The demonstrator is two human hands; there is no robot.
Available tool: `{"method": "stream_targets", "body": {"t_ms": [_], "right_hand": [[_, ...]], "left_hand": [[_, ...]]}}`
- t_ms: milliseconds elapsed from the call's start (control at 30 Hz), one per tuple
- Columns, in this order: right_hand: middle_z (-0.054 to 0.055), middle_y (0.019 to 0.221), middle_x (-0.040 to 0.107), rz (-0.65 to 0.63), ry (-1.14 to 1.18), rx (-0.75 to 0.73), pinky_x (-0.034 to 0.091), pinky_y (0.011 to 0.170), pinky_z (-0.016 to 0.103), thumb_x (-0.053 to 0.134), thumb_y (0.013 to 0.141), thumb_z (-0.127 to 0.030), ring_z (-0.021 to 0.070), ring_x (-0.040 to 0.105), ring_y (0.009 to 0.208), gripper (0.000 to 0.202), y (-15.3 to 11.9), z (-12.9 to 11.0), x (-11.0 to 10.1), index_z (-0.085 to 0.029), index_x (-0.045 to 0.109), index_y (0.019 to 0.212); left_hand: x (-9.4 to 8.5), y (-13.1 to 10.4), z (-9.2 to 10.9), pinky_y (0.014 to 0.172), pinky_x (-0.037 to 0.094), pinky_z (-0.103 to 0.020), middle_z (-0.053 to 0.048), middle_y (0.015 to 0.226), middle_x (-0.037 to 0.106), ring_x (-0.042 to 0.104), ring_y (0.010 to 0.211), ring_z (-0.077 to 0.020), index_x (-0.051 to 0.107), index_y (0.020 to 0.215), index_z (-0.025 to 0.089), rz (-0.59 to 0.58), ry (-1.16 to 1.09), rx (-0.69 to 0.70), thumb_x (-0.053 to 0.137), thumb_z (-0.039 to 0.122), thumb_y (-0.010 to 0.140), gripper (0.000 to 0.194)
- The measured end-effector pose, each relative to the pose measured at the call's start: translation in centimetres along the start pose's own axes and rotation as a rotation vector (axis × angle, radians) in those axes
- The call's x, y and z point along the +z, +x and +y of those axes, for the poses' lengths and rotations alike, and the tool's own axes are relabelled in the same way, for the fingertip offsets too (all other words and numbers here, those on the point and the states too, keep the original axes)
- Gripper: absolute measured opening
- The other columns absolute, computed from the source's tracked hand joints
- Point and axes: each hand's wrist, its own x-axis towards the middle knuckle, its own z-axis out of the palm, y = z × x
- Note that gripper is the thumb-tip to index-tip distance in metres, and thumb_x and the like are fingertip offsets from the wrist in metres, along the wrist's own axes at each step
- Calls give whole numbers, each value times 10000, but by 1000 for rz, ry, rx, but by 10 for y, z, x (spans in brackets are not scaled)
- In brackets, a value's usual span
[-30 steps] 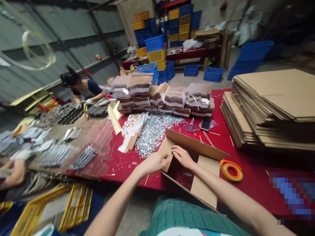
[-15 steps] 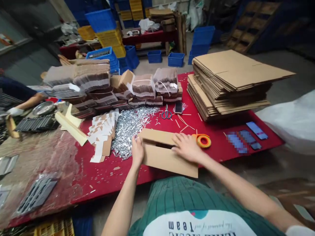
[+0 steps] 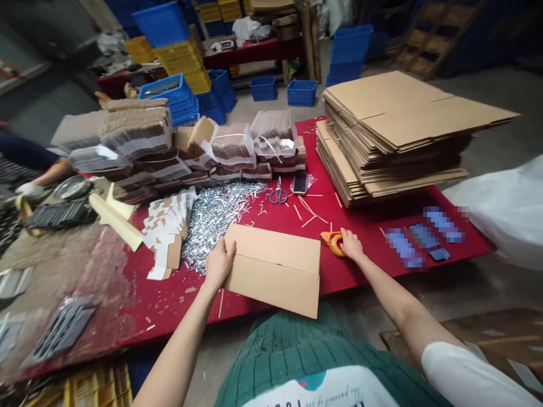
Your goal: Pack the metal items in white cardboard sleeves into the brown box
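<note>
The carton (image 3: 274, 278) sits at the wearer's twelve o'clock, flaps (image 3: 274, 245) folded over, seam (image 3: 278, 264) untaped; the left hand (image 3: 218, 263) clasps its nine-o'clock end, the half-curled right hand (image 3: 352, 245) is at the tape dispenser (image 3: 334, 242), two o'clock, its grip I can't tell

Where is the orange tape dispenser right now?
In the head view, the orange tape dispenser is right of centre, between the right end of the cardboard box and the person's right hand.
</note>
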Motion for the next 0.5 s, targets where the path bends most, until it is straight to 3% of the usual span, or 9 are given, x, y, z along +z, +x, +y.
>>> {"method": "stream_targets", "body": {"t_ms": [100,200,233,300,333,400,433,500], "right_hand": [[186,1051,595,-132,-1,58,415,746,347,493,812,-216,260,567,921,349,7,-1,10,-102,534,1140],[135,858,628,-206,214,211,419,644,305,568,753,-246,219,583,750,279,-7,4,-8,-107,578,994],[116,818,624,-159,306,257,419,621,297,584,734,-251,206,577,708,277,-18,6,-21,-109,577,973],[91,803,612,60,472,283,432,614,298,610,693,-242,193,566,675,319,-49,3,-54,-113,561,981],[89,837,606,217,528,245,444,636,308,626,665,-235,196,566,697,374,-68,-2,-72,-117,548,1011],[99,958,588,504,580,31,459,729,336,616,647,-216,213,567,805,453,-109,-24,-106,-143,525,1085],[103,1013,575,574,574,-106,457,774,350,591,664,-207,223,562,866,469,-128,-40,-118,-163,513,1125],[105,1081,543,594,527,-404,453,830,380,540,687,-179,240,544,955,495,-160,-75,-128,-198,491,1180]], "left_hand": [[-3,-2,1,731,432,-320,-134,936,691,649,855,-277,462,1268,153,-2,2,-29,279,500,909,532],[-6,-4,-1,750,436,-311,-117,965,694,648,879,-267,444,1309,186,-11,-31,-22,278,512,910,542],[-7,-4,-2,759,436,-308,-114,977,693,648,887,-263,428,1329,193,-8,-40,-18,282,514,911,547],[-7,-6,-3,772,435,-307,-121,985,691,648,888,-256,397,1358,181,5,-37,-20,283,505,915,560],[-6,-7,-3,775,434,-307,-129,988,689,648,884,-253,389,1363,167,12,-29,-16,278,497,919,564],[-4,-9,-5,778,430,-307,-139,1001,681,647,877,-246,384,1360,151,24,-11,12,266,483,927,558],[-3,-10,-5,781,427,-304,-137,1007,677,646,875,-239,391,1350,151,27,-5,33,262,478,930,547],[-2,-9,-8,789,423,-297,-125,1003,673,640,876,-227,425,1310,159,22,-8,71,268,474,931,518]]}}
